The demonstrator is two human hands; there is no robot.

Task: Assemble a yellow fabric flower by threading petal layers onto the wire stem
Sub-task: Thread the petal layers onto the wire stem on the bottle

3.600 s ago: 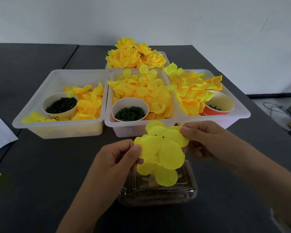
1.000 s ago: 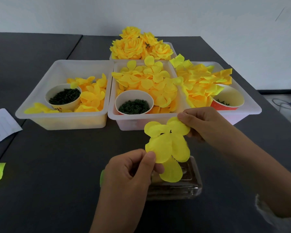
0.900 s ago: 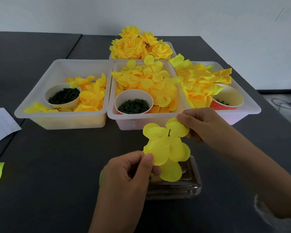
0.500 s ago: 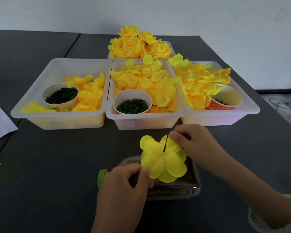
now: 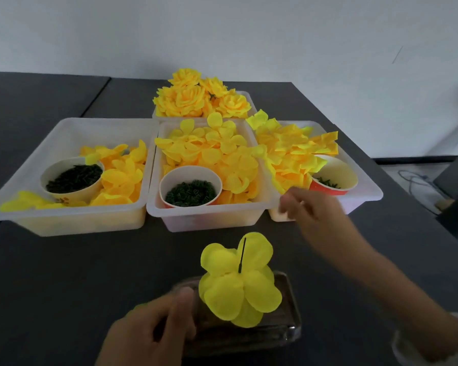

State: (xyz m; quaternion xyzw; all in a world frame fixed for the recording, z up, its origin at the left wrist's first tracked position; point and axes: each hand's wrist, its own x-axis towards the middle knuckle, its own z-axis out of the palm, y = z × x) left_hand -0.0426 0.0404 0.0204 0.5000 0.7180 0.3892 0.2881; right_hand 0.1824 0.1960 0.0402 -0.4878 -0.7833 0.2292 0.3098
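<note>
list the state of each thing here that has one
petal layers: threaded on the wire stem, tip poking out
left hand: blurred, grip unclear
right hand: blurred, off the flower, near the bins
middle cup: upright, holds dark green pieces
red cup: tilted, nearly empty
back bin: heaped with finished flowers

Four white plastic trays (image 5: 72, 223) on the dark table (image 5: 64, 286). Three paper cups (image 5: 191, 188) with small green pieces, one in each front tray. One wire stem (image 5: 241, 256) with yellow petal layers (image 5: 238, 283). Two hands: left (image 5: 154, 331), right (image 5: 310, 210).
</note>
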